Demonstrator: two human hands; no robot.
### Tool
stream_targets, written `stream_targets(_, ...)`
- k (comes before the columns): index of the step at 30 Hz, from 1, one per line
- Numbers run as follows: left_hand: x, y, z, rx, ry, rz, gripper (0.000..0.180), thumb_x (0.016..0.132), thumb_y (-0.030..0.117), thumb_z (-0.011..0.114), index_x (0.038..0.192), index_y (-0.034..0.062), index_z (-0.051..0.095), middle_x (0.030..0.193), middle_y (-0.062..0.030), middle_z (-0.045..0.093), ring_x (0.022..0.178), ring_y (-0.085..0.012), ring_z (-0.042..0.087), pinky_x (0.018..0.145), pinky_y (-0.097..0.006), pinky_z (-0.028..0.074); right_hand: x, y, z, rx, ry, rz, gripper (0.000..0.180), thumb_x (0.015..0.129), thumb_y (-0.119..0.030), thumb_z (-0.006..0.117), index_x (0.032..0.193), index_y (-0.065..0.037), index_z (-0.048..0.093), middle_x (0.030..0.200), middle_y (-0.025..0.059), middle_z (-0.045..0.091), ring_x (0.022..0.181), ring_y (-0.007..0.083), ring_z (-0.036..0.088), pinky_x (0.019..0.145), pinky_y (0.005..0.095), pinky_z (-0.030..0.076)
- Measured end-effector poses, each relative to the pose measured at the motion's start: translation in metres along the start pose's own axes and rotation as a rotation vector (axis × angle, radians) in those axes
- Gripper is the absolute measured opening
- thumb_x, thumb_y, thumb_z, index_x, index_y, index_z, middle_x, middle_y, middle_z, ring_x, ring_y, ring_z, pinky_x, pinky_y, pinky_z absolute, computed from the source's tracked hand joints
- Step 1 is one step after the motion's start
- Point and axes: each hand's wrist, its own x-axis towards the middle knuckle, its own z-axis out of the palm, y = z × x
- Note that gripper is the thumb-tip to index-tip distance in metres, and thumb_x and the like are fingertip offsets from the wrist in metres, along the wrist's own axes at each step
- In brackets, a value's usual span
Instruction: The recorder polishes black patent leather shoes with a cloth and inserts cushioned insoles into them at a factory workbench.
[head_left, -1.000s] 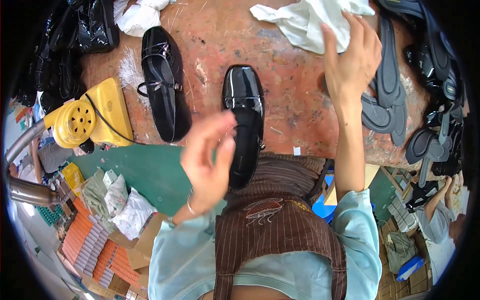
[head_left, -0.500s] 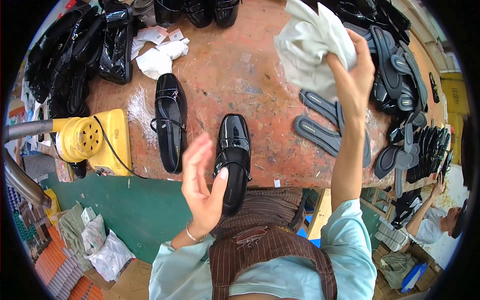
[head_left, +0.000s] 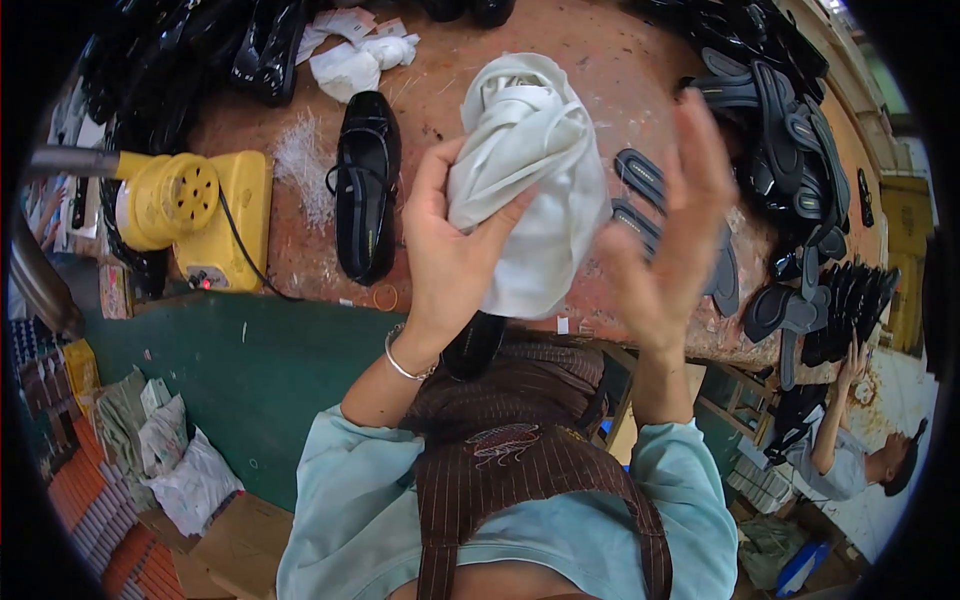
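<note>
A bunched white cloth (head_left: 545,200) is in my left hand (head_left: 450,250), thumb on its front and fingers behind its left side. My right hand (head_left: 665,245) is off the cloth to its right, fingers stretched out and blurred by motion, holding nothing. Below the cloth, the heel end of a glossy black shoe (head_left: 474,347) shows at the table's front edge; the cloth hides the rest. To the left of my left hand lies the other black strapped shoe (head_left: 366,195), toe pointing away. Grey insoles (head_left: 640,180) lie behind my right hand, partly covered by it.
A yellow machine (head_left: 215,215) with a black cord stands at the table's left. Black shoes (head_left: 270,50) crowd the far left, and shoes and grey soles (head_left: 790,150) pile up at the right. White paper (head_left: 350,65) lies at the back. A co-worker (head_left: 850,450) is at the lower right.
The white cloth came from the upper right to the middle, above the near shoe. My left hand rose from beside that shoe and took the cloth; my right hand let it go.
</note>
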Motion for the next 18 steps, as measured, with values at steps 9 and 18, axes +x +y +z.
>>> stream_targets(9, -0.015, -0.004, -0.014, -0.993, -0.158, -0.634, 0.038, 0.102, 0.031, 0.054, 0.126, 0.0021, 0.058, 0.115, -0.0065, 0.067, 0.104, -0.0147, 0.064, 0.089, -0.03, 0.052, -0.035, -0.022, 0.034, 0.498, -0.229, 0.75, 0.071, 0.063, -0.015, 0.092, 0.123, 0.003, 0.057, 0.131, 0.0161, 0.055, 0.119, 0.0206, 0.055, 0.099, 0.0343, 0.043)
stream_targets(18, -0.033, -0.031, -0.032, -1.002, -0.23, -0.726, 0.035, 0.098, 0.02, 0.059, 0.127, 0.0008, 0.056, 0.116, -0.004, 0.064, 0.105, -0.014, 0.063, 0.09, -0.029, 0.052, -0.024, -0.037, 0.062, 0.417, -0.155, 0.246, 0.052, 0.073, -0.005, 0.079, 0.119, 0.005, 0.055, 0.109, 0.0155, 0.068, 0.097, 0.0213, 0.067, 0.088, 0.0325, 0.052)
